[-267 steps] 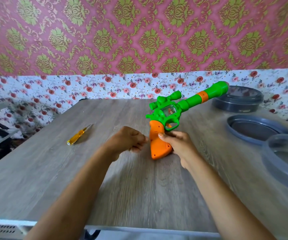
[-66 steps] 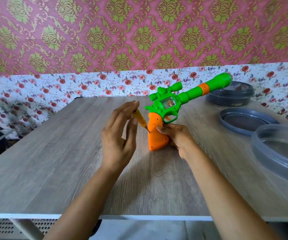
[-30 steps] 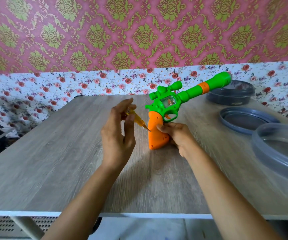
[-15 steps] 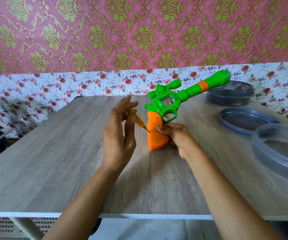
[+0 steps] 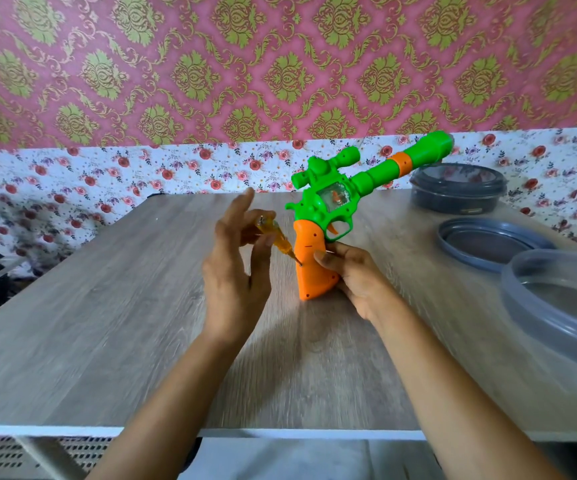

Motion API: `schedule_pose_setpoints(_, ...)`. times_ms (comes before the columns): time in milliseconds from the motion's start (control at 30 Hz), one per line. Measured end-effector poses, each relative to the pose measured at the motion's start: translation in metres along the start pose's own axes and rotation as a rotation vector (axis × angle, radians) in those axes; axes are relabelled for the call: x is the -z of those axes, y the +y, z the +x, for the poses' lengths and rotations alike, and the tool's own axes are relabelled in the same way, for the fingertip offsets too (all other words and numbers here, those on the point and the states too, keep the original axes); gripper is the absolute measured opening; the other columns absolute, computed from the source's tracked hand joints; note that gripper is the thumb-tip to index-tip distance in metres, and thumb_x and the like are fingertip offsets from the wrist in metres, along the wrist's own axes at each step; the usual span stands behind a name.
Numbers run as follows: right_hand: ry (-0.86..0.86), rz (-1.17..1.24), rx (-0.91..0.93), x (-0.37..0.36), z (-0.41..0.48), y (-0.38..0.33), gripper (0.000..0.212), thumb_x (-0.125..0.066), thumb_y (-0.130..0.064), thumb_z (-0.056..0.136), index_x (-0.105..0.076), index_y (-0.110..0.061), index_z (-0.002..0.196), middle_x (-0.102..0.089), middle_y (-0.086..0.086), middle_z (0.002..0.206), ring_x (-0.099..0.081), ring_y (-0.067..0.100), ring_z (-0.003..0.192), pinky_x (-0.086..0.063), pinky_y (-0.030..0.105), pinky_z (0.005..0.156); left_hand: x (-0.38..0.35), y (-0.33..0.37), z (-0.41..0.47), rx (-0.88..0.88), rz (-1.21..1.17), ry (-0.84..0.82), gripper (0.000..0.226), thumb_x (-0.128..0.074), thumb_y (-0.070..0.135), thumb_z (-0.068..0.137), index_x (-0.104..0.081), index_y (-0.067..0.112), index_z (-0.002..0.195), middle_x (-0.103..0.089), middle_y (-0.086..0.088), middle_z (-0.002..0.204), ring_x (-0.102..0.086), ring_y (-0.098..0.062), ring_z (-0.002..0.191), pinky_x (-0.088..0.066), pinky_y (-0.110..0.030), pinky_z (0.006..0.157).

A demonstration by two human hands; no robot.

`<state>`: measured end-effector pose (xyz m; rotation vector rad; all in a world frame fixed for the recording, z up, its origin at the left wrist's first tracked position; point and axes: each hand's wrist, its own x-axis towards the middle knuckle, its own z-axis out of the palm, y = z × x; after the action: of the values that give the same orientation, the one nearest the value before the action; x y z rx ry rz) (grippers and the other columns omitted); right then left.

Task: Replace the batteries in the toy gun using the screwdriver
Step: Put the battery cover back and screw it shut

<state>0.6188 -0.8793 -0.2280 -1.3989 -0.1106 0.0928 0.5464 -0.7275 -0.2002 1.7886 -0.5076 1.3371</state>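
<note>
A green toy gun with an orange grip stands butt-down on the wooden table, its barrel pointing up and to the right. My right hand grips the orange handle from the right side. My left hand pinches a small yellow screwdriver between thumb and fingers, the other fingers extended upward. The screwdriver's tip touches the left face of the orange grip, at a screw hole.
A dark grey round container stands at the back right. A grey lid lies in front of it, and a clear round tub sits near the right edge. A floral wall closes off the table's far side.
My left hand has picked the screwdriver up from the table and set its tip against the grip. Over the last second its fingers have shifted on the handle, and the gun stays put.
</note>
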Motion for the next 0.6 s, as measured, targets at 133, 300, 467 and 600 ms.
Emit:
schedule_pose_setpoints(133, -0.026, 0.055, 0.016, -0.0024, -0.0013, -0.0005, 0.034, -0.058, -0.005, 0.084, -0.057, -0.003, 0.118, -0.064, 0.009, 0.096, -0.059, 0.023, 0.088, -0.048, 0.039, 0.083, 0.0023, 0.0012, -0.0003, -0.067, 0.044, -0.043, 0.032, -0.045, 0.005, 0.094, -0.049, 0.013, 0.124, -0.062, 0.002, 0.112, -0.062, -0.007, 0.098, -0.045, -0.014, 0.085)
schedule_pose_setpoints(300, -0.02, 0.084, 0.027, -0.004, -0.0028, -0.0007, 0.036, -0.055, -0.003, 0.086, -0.054, 0.005, 0.12, -0.06, 0.017, 0.106, -0.057, 0.027, 0.092, -0.045, 0.049, 0.092, 0.002, 0.0033, -0.0009, -0.161, 0.054, -0.069, 0.023, -0.058, 0.013, 0.09, -0.058, 0.014, 0.113, -0.054, 0.0, 0.108, -0.06, -0.011, 0.091, -0.047, -0.018, 0.081)
schedule_pose_setpoints(467, -0.008, 0.101, 0.023, -0.0028, -0.0007, -0.0009, 0.037, -0.058, -0.003, 0.084, -0.055, 0.005, 0.119, -0.061, 0.017, 0.106, -0.058, 0.025, 0.088, -0.045, 0.048, 0.092, 0.001, 0.0035, -0.0014, -0.141, 0.086, -0.025, 0.034, -0.056, 0.001, 0.088, -0.051, 0.013, 0.12, -0.061, 0.003, 0.106, -0.06, -0.009, 0.088, -0.045, -0.011, 0.082)
schedule_pose_setpoints(600, -0.026, 0.089, 0.07, -0.0071, -0.0018, -0.0015, 0.058, -0.067, -0.015, 0.064, -0.055, -0.001, 0.118, -0.065, 0.008, 0.096, -0.062, 0.02, 0.086, -0.048, 0.044, 0.089, 0.0027, 0.006, -0.0011, -0.185, 0.099, -0.097, 0.032, -0.048, -0.001, 0.091, -0.061, 0.009, 0.119, -0.063, -0.002, 0.111, -0.063, -0.012, 0.1, -0.046, -0.014, 0.085)
